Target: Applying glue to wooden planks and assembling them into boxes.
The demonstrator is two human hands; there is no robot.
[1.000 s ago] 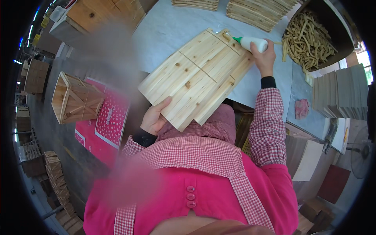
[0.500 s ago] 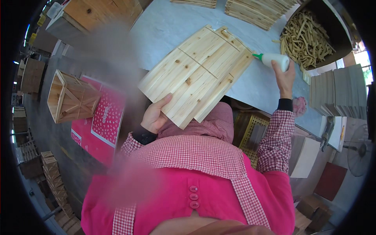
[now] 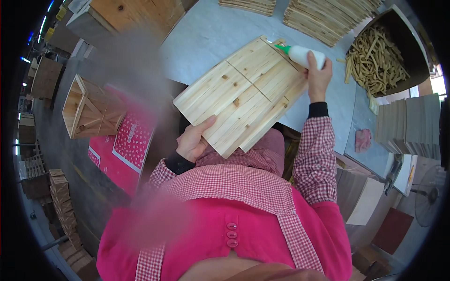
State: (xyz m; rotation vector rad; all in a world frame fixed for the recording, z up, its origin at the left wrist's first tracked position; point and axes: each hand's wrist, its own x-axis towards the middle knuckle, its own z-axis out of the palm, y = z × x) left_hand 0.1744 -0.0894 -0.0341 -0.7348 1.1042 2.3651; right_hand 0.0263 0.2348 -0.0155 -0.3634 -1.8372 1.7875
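My left hand (image 3: pixel 193 139) grips the near left edge of a pale wooden panel (image 3: pixel 234 98), thumb on top. Thin cross grooves run over this slatted, knotty panel, and its right part looks stepped, as if more than one board overlaps. The panel lies tilted, its near end over my lap and its far end over the table. My right hand (image 3: pixel 319 77) is wrapped round a white squeeze bottle (image 3: pixel 304 57) with a green nozzle. The nozzle points left, at the panel's far end; whether the tip touches the wood, I cannot tell.
On the pale table (image 3: pixel 197 42), stacked wooden panels (image 3: pixel 323 18) stand at the back. A box of thin wood strips (image 3: pixel 375 61) sits at the far right, with grey boards (image 3: pixel 408 122) and a pink cloth (image 3: pixel 363 140) nearer. At left, a wooden planter-like box (image 3: pixel 93 110) rests on pink printed sheets.
My right hand has moved the bottle left and away from me, from the panel's right corner along its far end. My left hand keeps its hold; the whole view has shifted slightly.
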